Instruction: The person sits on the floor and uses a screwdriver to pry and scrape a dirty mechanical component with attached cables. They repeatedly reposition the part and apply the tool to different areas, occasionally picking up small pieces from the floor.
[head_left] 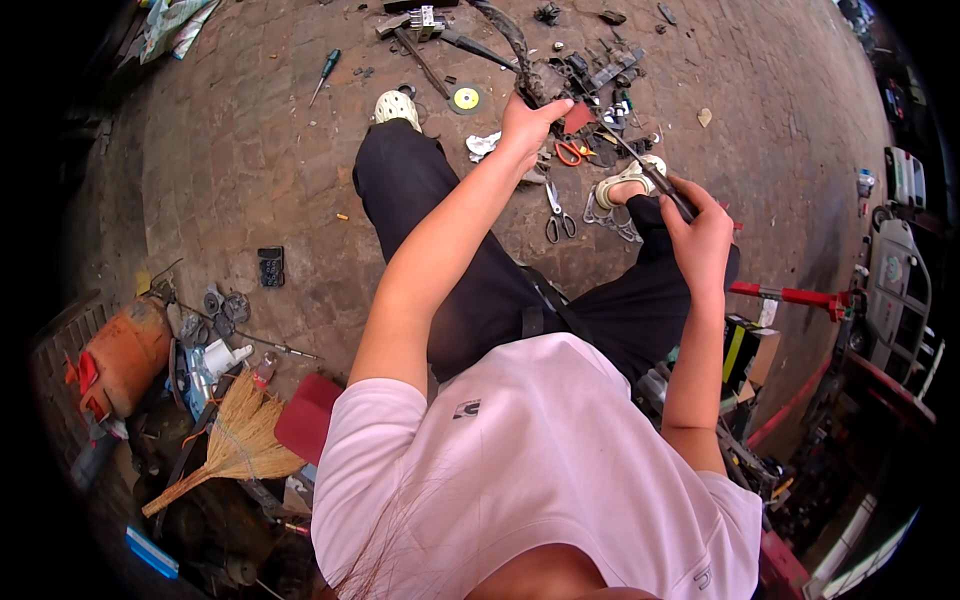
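My left hand (530, 132) is closed around a grimy dark metal part (543, 80), held over the brick floor. From this part a dark bent arm or hose (508, 32) runs toward the upper edge. In my right hand (702, 232) is a screwdriver (662, 184) with a dark handle, its thin shaft slanting up and left toward the part. Whether its tip touches the part I cannot make out. Below lie orange-handled scissors (568, 152), a red piece (579, 118) and dark-handled scissors (559, 222).
A hammer (420, 60), a yellow disc (466, 99) and a green-handled screwdriver (327, 72) lie ahead. Several dark parts (618, 68) are scattered beyond my hands. At left are an orange cylinder (130, 350) and a straw broom (245, 430); a red metal bar (795, 294) is at right.
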